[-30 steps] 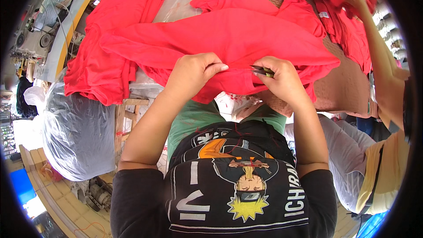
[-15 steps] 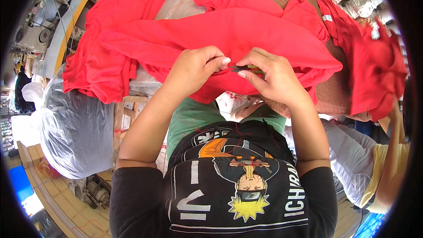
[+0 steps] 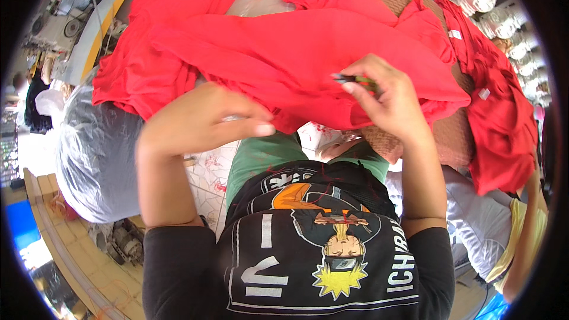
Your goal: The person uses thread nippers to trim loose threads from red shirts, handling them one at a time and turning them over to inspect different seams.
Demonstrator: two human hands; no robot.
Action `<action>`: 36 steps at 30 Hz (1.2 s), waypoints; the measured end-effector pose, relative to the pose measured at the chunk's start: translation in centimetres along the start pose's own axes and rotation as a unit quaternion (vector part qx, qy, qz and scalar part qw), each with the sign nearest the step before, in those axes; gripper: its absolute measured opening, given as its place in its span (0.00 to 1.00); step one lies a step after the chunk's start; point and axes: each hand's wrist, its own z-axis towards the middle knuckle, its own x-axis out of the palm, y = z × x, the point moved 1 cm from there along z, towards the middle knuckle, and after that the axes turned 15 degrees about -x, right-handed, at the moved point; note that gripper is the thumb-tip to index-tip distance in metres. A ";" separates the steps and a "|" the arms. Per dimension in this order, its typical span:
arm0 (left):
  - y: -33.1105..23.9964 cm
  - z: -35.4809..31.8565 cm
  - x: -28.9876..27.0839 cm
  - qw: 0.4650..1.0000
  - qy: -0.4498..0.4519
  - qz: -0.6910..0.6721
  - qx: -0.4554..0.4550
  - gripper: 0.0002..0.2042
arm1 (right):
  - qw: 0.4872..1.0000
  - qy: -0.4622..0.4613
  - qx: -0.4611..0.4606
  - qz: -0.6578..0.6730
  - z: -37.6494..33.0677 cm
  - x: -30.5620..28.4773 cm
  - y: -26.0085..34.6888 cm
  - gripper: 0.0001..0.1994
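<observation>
The right hand [image 3: 392, 102] is gripping small snips [image 3: 365, 85], blades pointing left, long axis running nearly crosswise. The left hand [image 3: 204, 120], loosely parted and apparently empty, is now withdrawing from the red garment [image 3: 296, 41], leaving it unpinched; the garment is lying crosswise over the table [image 3: 252, 1].

Matt cloth garment [image 3: 296, 41], glossy plastic wrapping [image 3: 95, 166]

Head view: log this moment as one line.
left hand: apparently empty, blurred | right hand: holding thread snips | red garment: lying rumpled
</observation>
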 end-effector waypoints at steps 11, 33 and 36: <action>-2.7 -3.4 0.9 0.971 -0.161 0.095 -0.147 0.13 | 0.996 -0.080 0.025 0.006 -1.8 -2.4 0.3 0.11; -3.7 9.7 5.4 0.930 -0.026 -0.364 0.051 0.24 | 0.952 -0.164 0.199 0.164 0.5 -7.7 -0.9 0.09; -3.6 9.6 5.2 0.925 0.018 -0.378 0.020 0.26 | 0.986 -0.125 0.104 0.023 1.0 -7.9 -2.8 0.09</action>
